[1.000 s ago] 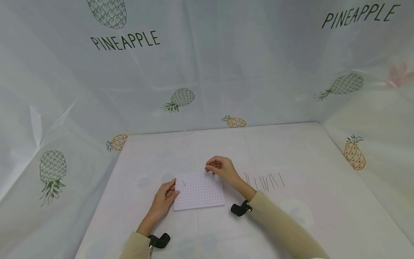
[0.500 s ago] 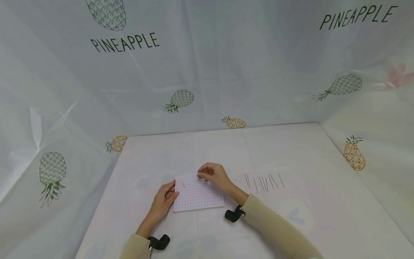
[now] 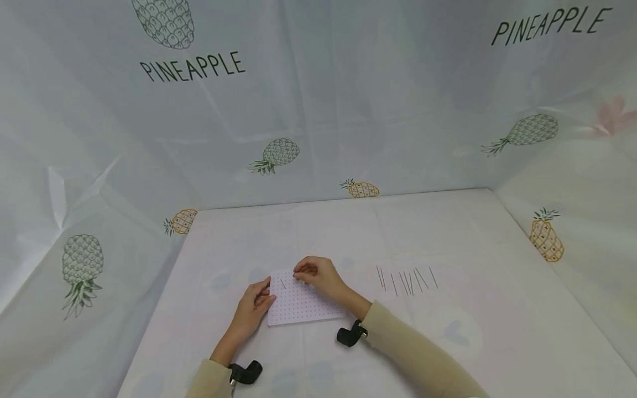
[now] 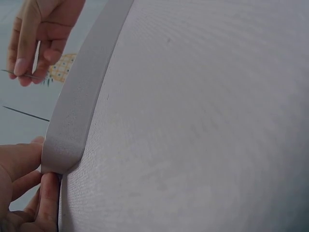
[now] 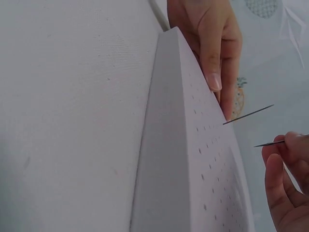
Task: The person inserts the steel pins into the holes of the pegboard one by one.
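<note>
A white board (image 3: 298, 307) with a grid of small holes lies on the table. My left hand (image 3: 251, 307) grips its left edge, thumb on the near side of the corner in the right wrist view. One thin dark needle (image 5: 248, 114) stands up, slightly tilted, from the board near its far left corner. Over the board's far part, my right hand (image 3: 320, 277) pinches another needle (image 5: 269, 143) between thumb and fingertips. The pointed end of that needle sticks out toward the board, apart from it in the right wrist view.
Several more needles (image 3: 408, 283) lie in a loose row on the white table (image 3: 448, 232), right of the board. A pineapple-print sheet (image 3: 318, 99) hangs behind and at both sides. Each wrist wears a black camera (image 3: 350, 334).
My right hand has moved left and nearer over the board with its needle, toward the standing one. The left hand stays at the board's left edge.
</note>
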### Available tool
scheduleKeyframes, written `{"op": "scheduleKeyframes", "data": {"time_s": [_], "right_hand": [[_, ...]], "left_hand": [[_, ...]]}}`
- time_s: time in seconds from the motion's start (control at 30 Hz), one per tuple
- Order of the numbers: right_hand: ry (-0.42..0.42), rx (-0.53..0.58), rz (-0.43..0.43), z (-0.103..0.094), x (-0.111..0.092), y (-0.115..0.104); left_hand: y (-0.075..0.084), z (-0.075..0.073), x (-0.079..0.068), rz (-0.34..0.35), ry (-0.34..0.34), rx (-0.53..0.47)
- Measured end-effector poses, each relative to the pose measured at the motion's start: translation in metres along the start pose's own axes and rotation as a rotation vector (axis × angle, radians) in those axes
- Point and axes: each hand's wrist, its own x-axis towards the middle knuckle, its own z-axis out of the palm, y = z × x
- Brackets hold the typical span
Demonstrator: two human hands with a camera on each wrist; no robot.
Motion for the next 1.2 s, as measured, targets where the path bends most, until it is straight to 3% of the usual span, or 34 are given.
{"op": "scheduleKeyframes", "data": {"time_s": [0.27,0.53,1.2], "right_hand": [[-0.003,-0.071,0.005,0.014,-0.001,0.005],[0.009,-0.066,-0.004,0.025,-0.001,0.007],[0.010,-0.093,0.002,0.027,0.002,0.007]], "left_hand": [[0.003,-0.001,-0.001,0.005,-0.014,0.016],[0.002,-0.002,-0.001,0.014,0.002,0.039],[0.004,-0.002,-0.001,0.021,-0.010,0.000]]}}
